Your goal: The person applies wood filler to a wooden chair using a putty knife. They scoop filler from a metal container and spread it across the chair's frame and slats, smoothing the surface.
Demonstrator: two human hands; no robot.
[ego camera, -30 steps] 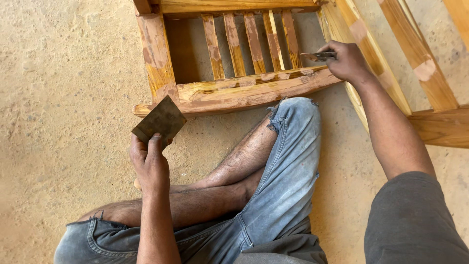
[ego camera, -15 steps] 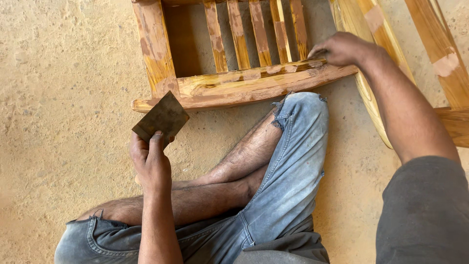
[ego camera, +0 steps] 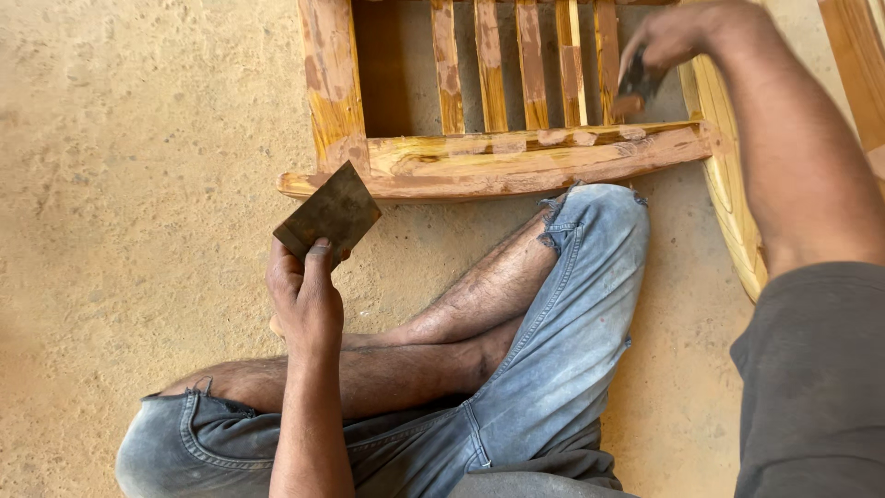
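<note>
On the sandy floor (ego camera: 120, 138), the left hand (ego camera: 304, 300) pinches a flat dark metal scraper (ego camera: 329, 214) between thumb and fingers, held just short of the wooden frame (ego camera: 516, 161). The frame's near rail looks blotchy, part pale and part orange, so much seems left to smooth. The right hand (ego camera: 673, 37) is closed around a small dark tool (ego camera: 636, 88), pressed at the rightmost slat.

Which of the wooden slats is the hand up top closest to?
The rightmost slat of the orange-brown wooden frame: the right hand, gripping a small dark tool, sits right beside it; the other slats lie further left.
</note>
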